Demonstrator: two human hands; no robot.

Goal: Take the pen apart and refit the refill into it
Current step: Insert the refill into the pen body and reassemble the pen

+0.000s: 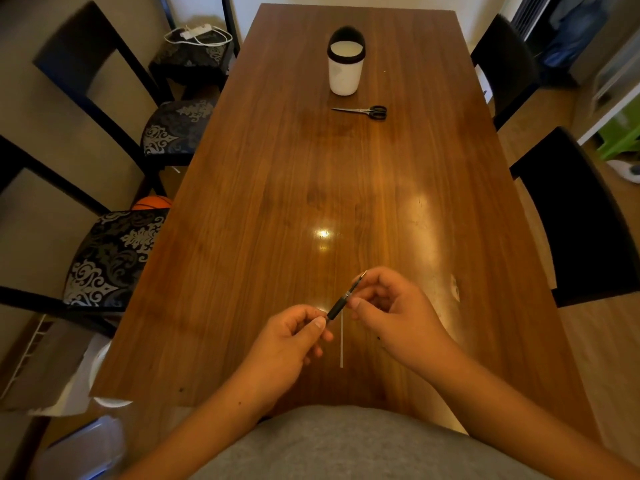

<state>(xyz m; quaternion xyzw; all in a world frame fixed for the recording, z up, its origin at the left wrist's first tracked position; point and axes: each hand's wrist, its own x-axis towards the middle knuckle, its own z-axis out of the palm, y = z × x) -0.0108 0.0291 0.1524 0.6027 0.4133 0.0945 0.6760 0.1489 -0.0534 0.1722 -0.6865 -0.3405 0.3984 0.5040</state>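
A black pen (341,303) is held slanted above the near part of the wooden table (277,202), its pointed tip up and to the right. My left hand (294,337) pinches its lower end between thumb and fingers. My right hand (384,306) grips its upper part near a silver ring and the tip. A thin white refill (341,344) lies flat on the table just below the pen, between my two hands, pointing away from me.
Far down the table stand a white cup with a black lid (346,64) and black-handled scissors (365,111). Dark chairs (114,258) line both long sides. A basketball (152,202) lies on the floor at the left.
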